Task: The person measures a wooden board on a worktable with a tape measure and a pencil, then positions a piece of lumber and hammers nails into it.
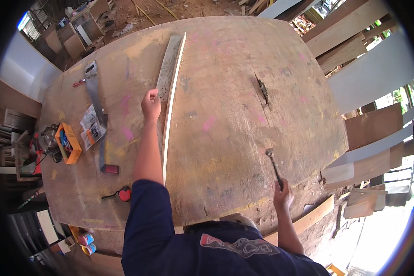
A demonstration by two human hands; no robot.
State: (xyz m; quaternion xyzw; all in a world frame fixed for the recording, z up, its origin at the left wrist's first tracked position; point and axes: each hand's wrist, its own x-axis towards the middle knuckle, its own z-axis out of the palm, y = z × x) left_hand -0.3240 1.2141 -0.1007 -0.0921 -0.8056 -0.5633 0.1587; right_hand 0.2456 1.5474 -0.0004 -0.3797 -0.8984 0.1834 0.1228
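Observation:
My right hand (pixel 283 195) is closed round the handle of a hammer (pixel 275 168), whose head is over the right part of a large wooden tabletop (pixel 230 124). My left hand (pixel 151 105) is closed, its fingertips pinched together beside a long narrow strip of wood (pixel 171 103) with a pale edge. Whatever those fingers may hold is too small to make out. Under and beside the strip lies a greyish board (pixel 169 60), which my left hand and forearm partly cover.
A toothed circular blade (pixel 262 90) sticks up through the tabletop. On the left lie a handsaw (pixel 93 87), a plastic bag (pixel 91 127), an orange box (pixel 69 149) of small items, a square with a red handle (pixel 110 169) and a red tape measure (pixel 124 194). Boards (pixel 372 87) lean at right.

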